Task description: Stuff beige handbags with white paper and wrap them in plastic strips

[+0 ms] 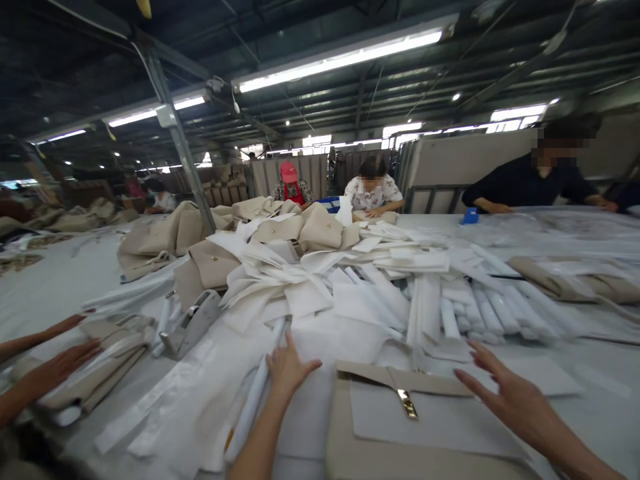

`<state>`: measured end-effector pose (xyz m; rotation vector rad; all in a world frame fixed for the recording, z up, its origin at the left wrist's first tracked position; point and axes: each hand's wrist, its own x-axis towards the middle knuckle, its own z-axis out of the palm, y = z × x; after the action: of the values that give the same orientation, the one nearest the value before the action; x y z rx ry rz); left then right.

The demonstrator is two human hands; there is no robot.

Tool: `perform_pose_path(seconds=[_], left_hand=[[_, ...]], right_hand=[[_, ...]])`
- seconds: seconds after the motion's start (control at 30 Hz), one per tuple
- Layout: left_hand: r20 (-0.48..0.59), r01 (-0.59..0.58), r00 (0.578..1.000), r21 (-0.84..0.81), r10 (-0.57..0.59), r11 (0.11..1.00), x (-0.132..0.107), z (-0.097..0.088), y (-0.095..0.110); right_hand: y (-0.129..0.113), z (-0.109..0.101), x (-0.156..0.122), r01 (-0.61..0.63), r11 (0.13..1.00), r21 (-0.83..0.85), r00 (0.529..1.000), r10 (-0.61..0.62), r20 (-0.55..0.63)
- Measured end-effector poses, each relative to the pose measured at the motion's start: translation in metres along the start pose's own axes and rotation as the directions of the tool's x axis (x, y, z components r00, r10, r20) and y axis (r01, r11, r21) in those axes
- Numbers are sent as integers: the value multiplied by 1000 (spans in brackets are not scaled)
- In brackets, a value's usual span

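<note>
A beige handbag (350,440) lies in front of me at the bottom of the view, cut off by the lower edge. Its gold clasp (408,404) hangs from a strap on the narrow flap (440,383), over a white sheet (380,417) on the bag's front. My left hand (290,367) is spread above white sheets left of the bag, near a thin white roll (255,400); whether it touches them I cannot tell. My right hand (515,400) is open at the flap's right end, thumb and fingers apart, with nothing visibly gripped.
Loose white sheets (280,280) are heaped across the table, with white rolls (490,313) to the right. More beige bags (215,263) lie behind, near a metal post (173,127). A co-worker's hands (75,363) rest on a beige bag at left. Several people work across the table.
</note>
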<state>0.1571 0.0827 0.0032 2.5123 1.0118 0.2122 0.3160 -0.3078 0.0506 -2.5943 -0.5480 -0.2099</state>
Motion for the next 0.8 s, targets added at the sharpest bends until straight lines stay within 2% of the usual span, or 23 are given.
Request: perform_pose_path(seconds=[0.07,0.13,0.2,0.3,0.4,0.53,0.67,0.8], left_hand=[[72,-32,997,14,30,999,6,10,10],[127,-56,990,12,54,998,7,19,15],[171,-85,982,-10,85,996,9,25,15],[222,-164,960,-54,172,985,18,28,14],[232,-279,930,-62,286,958,35,27,17],[212,-413,891,13,401,911,69,28,28],[192,-479,870,105,454,872,119,33,47],[154,-510,859,163,489,845,178,36,70]], right_hand=[[-40,13,17,17,995,102,981,-36,191],[-74,30,36,4,992,123,938,-47,344],[-101,52,56,-76,988,133,911,14,411],[-128,90,83,-221,965,142,877,133,461],[-142,123,101,-377,915,143,817,256,516],[-145,148,116,-518,835,184,773,365,519],[-145,163,136,-547,806,225,772,382,508],[-147,182,166,-512,834,206,792,366,489]])
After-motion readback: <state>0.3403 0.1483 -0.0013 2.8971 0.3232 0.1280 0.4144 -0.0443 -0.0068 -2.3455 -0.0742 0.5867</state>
